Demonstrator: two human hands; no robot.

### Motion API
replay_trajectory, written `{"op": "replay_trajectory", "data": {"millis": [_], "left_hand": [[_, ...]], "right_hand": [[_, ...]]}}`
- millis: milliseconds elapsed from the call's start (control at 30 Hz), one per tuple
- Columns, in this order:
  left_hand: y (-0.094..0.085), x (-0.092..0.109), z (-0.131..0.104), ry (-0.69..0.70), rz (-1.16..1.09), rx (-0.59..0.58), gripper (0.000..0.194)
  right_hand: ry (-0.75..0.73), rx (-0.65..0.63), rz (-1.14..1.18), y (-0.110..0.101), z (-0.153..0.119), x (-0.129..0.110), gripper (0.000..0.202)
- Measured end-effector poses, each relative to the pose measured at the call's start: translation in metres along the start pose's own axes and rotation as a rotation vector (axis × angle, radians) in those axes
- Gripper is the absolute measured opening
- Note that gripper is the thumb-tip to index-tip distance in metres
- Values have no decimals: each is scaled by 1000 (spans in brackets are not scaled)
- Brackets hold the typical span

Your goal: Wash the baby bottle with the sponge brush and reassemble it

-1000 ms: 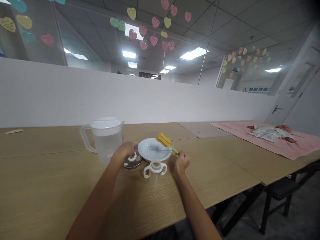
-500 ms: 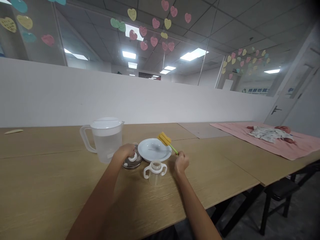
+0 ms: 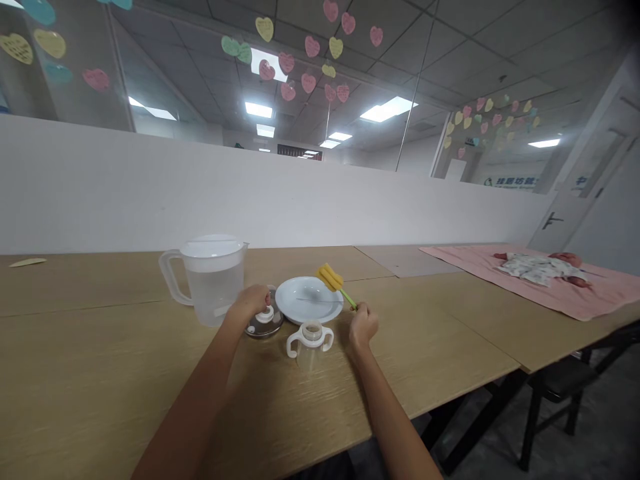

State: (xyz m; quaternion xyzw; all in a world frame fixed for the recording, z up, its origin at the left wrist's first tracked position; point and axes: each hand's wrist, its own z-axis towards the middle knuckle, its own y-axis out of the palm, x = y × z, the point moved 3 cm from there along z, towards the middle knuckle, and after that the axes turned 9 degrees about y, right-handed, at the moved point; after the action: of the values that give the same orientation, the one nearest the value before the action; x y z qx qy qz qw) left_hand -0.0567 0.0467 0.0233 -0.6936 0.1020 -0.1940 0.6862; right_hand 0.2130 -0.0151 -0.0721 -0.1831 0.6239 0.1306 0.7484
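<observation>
sponge brush [image 3: 330,277] is held at the right rim of the plate [image 3: 287,301] by the right hand [image 3: 364,325], clamped on its handle. left of the plate, the left hand [image 3: 253,301] is curled over a dish [image 3: 267,329]; grip cannot be told. before the plate, the bottle [image 3: 310,355] is uncapped, brush outside; little seems done.

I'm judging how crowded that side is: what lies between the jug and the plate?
In the head view, a shiny round dish lies between the jug and the plate, with the left hand over it.
</observation>
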Motion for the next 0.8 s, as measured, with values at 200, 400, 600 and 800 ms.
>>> {"op": "replay_trajectory", "data": {"millis": [200,400,600,800], "left_hand": [[3,-2,1,26,-24,4,13],[5,-5,4,20,-40,8,13],[10,-11,7,11,-92,15,17],[17,-19,12,35,-185,4,18]], "right_hand": [[39,-23,-8,-1,-1,-3,35],[40,-22,9,-1,-1,-2,35],[15,-11,32,0,-1,0,34],[43,-38,16,-1,-2,-2,35]]}}
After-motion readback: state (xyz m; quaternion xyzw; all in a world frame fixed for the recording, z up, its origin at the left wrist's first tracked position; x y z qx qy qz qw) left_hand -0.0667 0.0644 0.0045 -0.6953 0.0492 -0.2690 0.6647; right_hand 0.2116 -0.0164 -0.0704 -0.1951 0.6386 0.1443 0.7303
